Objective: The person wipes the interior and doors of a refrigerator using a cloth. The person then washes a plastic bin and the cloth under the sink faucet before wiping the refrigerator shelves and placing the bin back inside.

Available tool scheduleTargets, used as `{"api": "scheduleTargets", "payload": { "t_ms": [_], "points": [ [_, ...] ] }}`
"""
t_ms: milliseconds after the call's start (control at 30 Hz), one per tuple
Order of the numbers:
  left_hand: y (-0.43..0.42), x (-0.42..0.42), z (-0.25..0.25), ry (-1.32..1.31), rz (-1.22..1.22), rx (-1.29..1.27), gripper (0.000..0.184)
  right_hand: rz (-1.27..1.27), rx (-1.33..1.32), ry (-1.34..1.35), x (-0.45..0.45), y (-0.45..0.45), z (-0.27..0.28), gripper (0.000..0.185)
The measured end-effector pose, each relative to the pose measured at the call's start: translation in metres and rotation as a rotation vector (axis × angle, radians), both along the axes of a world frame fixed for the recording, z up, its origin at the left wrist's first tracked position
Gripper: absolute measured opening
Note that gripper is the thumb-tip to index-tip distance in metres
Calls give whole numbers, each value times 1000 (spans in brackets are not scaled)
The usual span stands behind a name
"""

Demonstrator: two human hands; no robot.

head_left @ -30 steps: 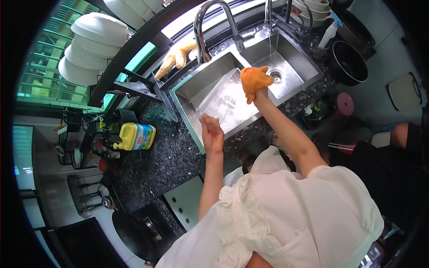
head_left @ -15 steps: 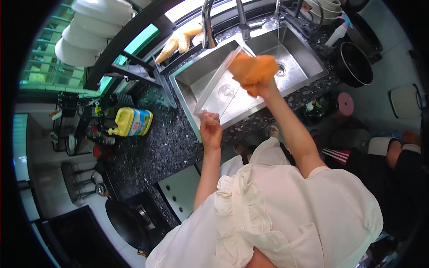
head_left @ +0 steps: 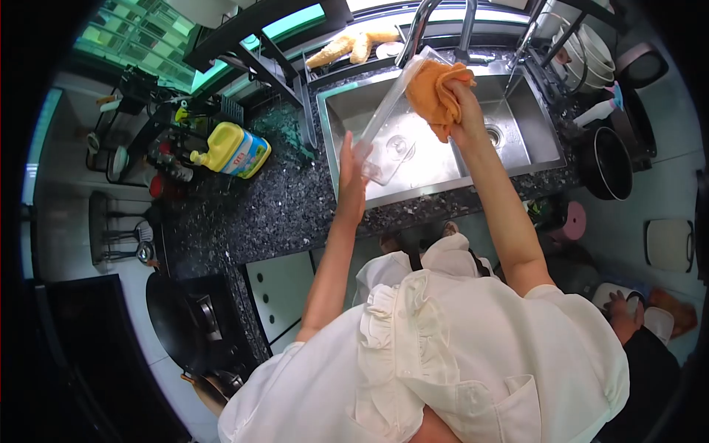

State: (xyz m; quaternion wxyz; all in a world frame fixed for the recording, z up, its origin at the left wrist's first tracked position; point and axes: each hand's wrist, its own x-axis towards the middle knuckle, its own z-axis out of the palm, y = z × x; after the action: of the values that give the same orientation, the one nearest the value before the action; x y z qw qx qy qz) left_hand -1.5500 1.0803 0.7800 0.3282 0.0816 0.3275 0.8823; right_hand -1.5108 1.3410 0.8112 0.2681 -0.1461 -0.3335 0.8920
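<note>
A clear plastic container (head_left: 385, 111) is held tilted above the double steel sink (head_left: 336, 111). At its near end, my left hand (head_left: 352, 177) grips it, with fingers stretched along the outer side. My right hand (head_left: 465, 112) is closed on an orange cloth (head_left: 436, 92), bunched against the container's far end. The cloth hides part of that end. Behind the sink stands the dark faucet (head_left: 419, 29). A thin stream of water falls into the right basin near its back corner.
A yellow detergent jug (head_left: 233, 150) stands on the dark speckled counter (head_left: 244, 214) at left. Ginger-like roots (head_left: 354, 46) lie behind the sink. A black pot (head_left: 607, 164) and a spray bottle (head_left: 594, 113) are at right. Another person's hand (head_left: 626, 316) shows at lower right.
The view has shifted, so the sink sits further right. My left hand's fingers have straightened along the container's side. My right hand still holds the cloth, now at the far end.
</note>
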Motion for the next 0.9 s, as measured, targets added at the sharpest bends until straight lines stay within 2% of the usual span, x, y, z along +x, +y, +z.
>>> {"api": "scheduleTargets", "payload": {
  "t_ms": [67, 133, 200, 233, 267, 333, 467, 500, 600, 633, 667, 733, 767, 800, 833, 900],
  "points": [
    [12, -4, -11, 367, 102, -510, 70, 9, -55, 33, 1, -13, -6, 37],
    [21, -3, -25, 329, 58, -513, 65, 22, -90, -9, -1, -36, -12, 29],
    [36, 13, -23, -28, 78, -474, 56, 47, 124, -48, -3, -71, -23, 34],
    [41, 13, -18, -51, 100, -378, 50, 104, 191, -153, 3, -90, -36, 34],
    [40, 8, -12, -42, 105, -375, 50, 161, 263, -253, 9, -106, -45, 35],
    [35, -2, -5, 50, 61, -397, 50, 198, 363, -262, 21, -124, -47, 36],
    [30, 7, -15, 102, 10, -570, 53, 188, 407, -293, 26, -117, -51, 31],
    [29, 5, -20, 119, 28, -573, 53, 212, 338, -341, 22, -106, -42, 27],
    [22, 3, -23, 175, -11, -494, 51, 69, 372, -256, 2, -81, -2, 24],
    [17, 3, -30, 178, -6, -490, 45, 116, 375, -308, -2, -66, 8, 23],
    [12, 3, -37, 163, -45, -465, 40, 68, 236, -185, -4, -62, 16, 24],
    [13, 15, -33, 82, -46, -466, 39, 56, 235, -122, -3, -64, 14, 25],
    [14, 12, -45, 60, -52, -456, 41, 115, 345, -299, 1, -70, 4, 27],
    [19, 12, -44, 73, -32, -376, 42, 82, 297, -228, 6, -93, -12, 31],
    [24, 10, -44, 102, 33, -345, 42, 93, 387, -225, 11, -111, -25, 33],
    [24, 6, -45, 134, 86, -314, 42, 213, 431, -305, 30, -123, -23, 30]
  ]
}}
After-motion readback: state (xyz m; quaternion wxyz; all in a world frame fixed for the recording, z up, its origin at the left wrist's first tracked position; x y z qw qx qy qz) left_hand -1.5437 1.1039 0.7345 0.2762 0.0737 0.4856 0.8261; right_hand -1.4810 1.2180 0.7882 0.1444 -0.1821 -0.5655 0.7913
